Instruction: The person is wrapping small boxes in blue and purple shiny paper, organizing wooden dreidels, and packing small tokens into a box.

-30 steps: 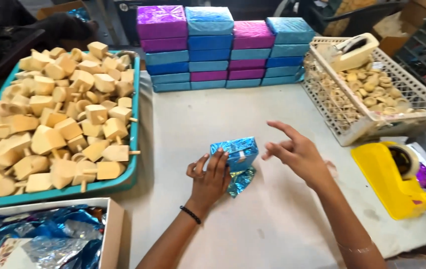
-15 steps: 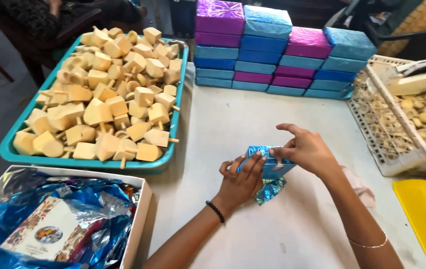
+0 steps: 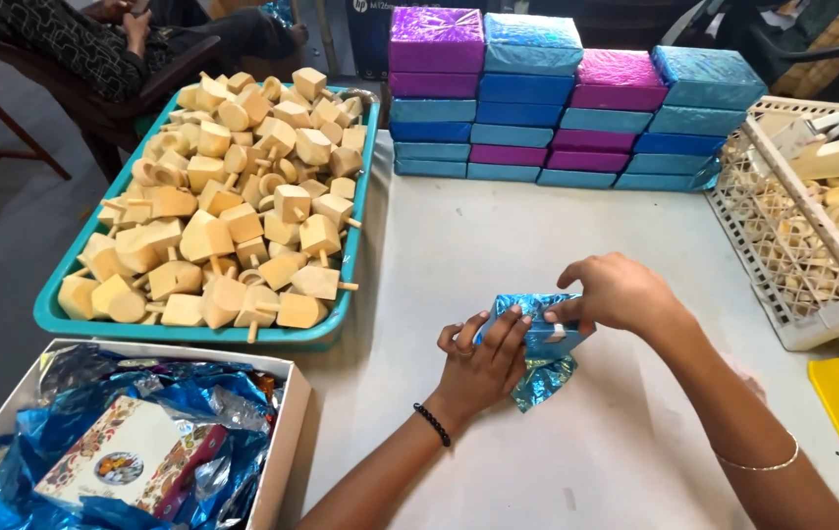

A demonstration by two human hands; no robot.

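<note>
A pale desk (image 3: 557,236) is carrying a teal tray (image 3: 66,319) heaped with wooden tops at left, stacked blue and purple foil boxes (image 3: 557,98) along the far edge, and a white basket (image 3: 783,245) at right. A carton of blue foil (image 3: 272,461) is sitting at the near left corner. Mid-desk, with bare surface all around, the left hand (image 3: 483,368) and right hand (image 3: 616,292) are closing their fingers on a small blue foil-wrapped box (image 3: 542,339).

Left hand (image 3: 483,365) and right hand (image 3: 616,292) grip a small box in blue foil (image 3: 540,329) on the table (image 3: 498,236). Left of the box, a teal tray (image 3: 184,332) of wooden pieces; beyond it, stacked wrapped boxes (image 3: 557,98).
</note>
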